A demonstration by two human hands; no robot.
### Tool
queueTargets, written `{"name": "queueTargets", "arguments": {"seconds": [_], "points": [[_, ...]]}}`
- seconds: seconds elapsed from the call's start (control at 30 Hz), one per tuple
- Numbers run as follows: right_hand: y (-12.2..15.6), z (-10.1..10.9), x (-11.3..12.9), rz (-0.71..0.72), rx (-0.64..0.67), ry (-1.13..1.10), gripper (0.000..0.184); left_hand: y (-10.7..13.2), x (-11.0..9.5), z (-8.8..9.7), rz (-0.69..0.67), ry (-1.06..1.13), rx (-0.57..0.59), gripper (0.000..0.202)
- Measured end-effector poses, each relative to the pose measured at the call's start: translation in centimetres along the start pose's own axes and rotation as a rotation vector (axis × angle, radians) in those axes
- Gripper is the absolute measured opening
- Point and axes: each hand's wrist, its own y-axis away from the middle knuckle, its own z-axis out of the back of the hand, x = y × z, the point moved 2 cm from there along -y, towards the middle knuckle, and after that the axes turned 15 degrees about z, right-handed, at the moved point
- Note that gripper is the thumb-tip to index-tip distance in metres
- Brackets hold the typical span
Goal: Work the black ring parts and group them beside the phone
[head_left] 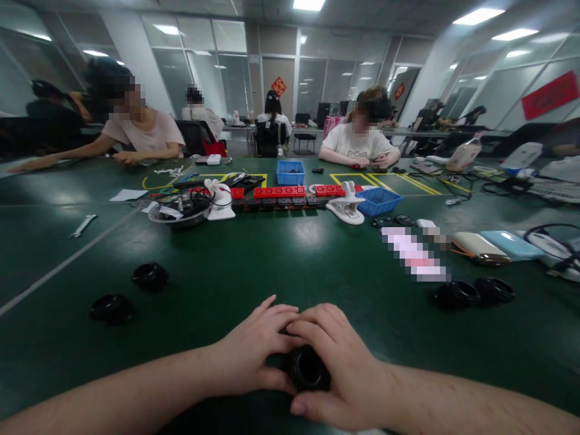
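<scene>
Close to me, a black ring-shaped part [310, 370] with a round opening lies between my hands, its kind not clear. My left hand [260, 338] is curled against its left side, thumb below and fingers above. From the right, my right hand [342, 356] wraps round the same part, its fingers over the top and thumb underneath. The fingertips of both hands meet above it. Two similar black parts, one [151, 277] behind the other [112, 309], sit on the green table [254, 260] at the left. Another such pair [457, 295] stands at the right.
A wrench [84, 226] lies at the left. Across the middle run red power strips [280, 191], white clamps [348, 205], a bowl of cables [179, 211] and blue baskets [379, 200]. Pouches [510, 244] lie at the right. People [362, 136] sit across the table.
</scene>
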Motion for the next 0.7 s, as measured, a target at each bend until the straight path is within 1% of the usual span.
{"name": "queueTargets", "arguments": {"seconds": [0.07, 0.13, 0.27, 0.37, 0.43, 0.5, 0.6, 0.7], "points": [[0.11, -0.18, -0.10, -0.014, -0.015, 0.009, 0.060, -0.02, 0.01, 0.00, -0.005, -0.014, 0.011, 0.054], [0.15, -0.34, -0.19, -0.027, 0.010, 0.025, 0.058, -0.06, 0.02, -0.06, -0.014, -0.009, 0.004, 0.053], [0.15, -0.56, -0.27, -0.011, 0.099, 0.043, 0.045, -0.10, 0.08, -0.14, -0.008, 0.044, -0.019, 0.046], [0.02, -0.42, -0.14, 0.033, 0.122, 0.004, 0.034, -0.08, 0.08, -0.01, -0.006, 0.051, 0.004, 0.042], [-0.12, -0.26, 0.07, 0.108, 0.130, -0.036, 0.028, -0.05, 0.01, 0.18, -0.022, 0.032, 0.029, 0.038], [-0.23, -0.13, 0.31, 0.216, 0.142, -0.069, 0.028, -0.03, -0.13, 0.38, -0.045, 0.010, 0.052, 0.033], [-0.21, -0.10, 0.47, 0.363, 0.161, -0.089, 0.029, -0.04, -0.35, 0.66, -0.054, -0.009, 0.073, 0.035], [-0.02, -0.30, 0.45, 0.452, 0.184, -0.080, 0.026, -0.06, -0.54, 0.84, -0.048, -0.012, 0.088, 0.038]]}}
